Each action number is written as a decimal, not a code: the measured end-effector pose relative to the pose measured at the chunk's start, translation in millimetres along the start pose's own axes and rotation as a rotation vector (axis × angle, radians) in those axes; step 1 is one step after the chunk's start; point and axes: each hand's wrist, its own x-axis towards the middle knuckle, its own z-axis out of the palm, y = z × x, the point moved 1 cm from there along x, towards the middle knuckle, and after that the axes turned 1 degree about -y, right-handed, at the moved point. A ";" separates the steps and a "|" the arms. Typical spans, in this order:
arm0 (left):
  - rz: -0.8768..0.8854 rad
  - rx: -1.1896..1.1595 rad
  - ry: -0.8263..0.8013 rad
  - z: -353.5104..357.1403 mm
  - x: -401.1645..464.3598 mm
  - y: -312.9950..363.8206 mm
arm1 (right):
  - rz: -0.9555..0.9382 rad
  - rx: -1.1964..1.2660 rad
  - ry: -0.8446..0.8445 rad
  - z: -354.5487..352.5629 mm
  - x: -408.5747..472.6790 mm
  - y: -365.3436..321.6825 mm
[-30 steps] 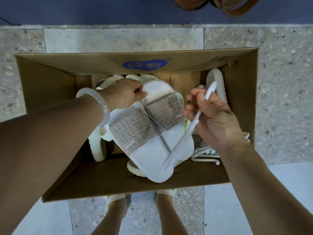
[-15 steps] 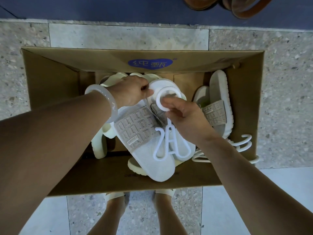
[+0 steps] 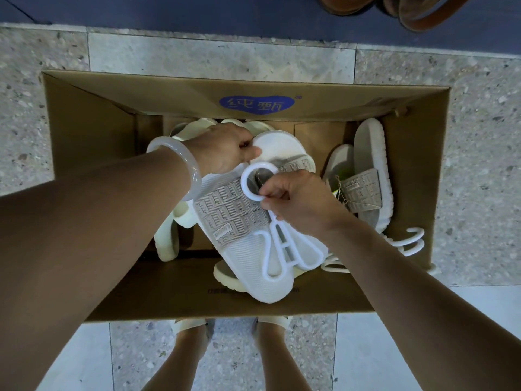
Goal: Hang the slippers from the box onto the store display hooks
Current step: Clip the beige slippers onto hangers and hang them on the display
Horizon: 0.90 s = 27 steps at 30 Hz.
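Note:
An open cardboard box (image 3: pixel 174 289) stands on the floor below me. Over it, my left hand (image 3: pixel 225 148) grips the toe end of a pair of white slippers (image 3: pixel 248 266) with beige woven straps. My right hand (image 3: pixel 296 198) pinches a white plastic slipper hanger (image 3: pixel 279 249) just below its ring, and the hanger lies flat on the pair. Another beige-strapped pair (image 3: pixel 366 176) lies at the box's right side. Cream slippers (image 3: pixel 166 238) sit on the left under my wrist.
Several spare white hangers (image 3: pixel 406 241) lie in the box's right front corner. My feet (image 3: pixel 191 325) in slippers stand just before the box. Brown shoes (image 3: pixel 417 9) sit on a dark surface at the top. Speckled floor tiles surround the box.
My right hand turned the hanger from edge-on to flat and brought it left onto the held pair. The second pair at the right came into sight. My left hand kept its grip.

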 end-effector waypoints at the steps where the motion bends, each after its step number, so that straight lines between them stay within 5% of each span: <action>1: 0.002 0.003 0.008 0.1 0.1 0.6 | 0.013 -0.003 0.022 2.0 0.0 -1.1; 10: 0.055 -0.056 0.027 0.3 -0.9 0.0 | 0.160 0.030 0.015 2.4 7.9 -11.1; 16: 0.047 -0.172 0.020 2.0 -1.5 2.4 | 0.116 0.016 0.220 -8.3 14.4 -3.7; 27: 0.041 -0.164 -0.054 3.7 -0.3 9.4 | 0.203 0.498 0.373 -7.0 39.4 6.5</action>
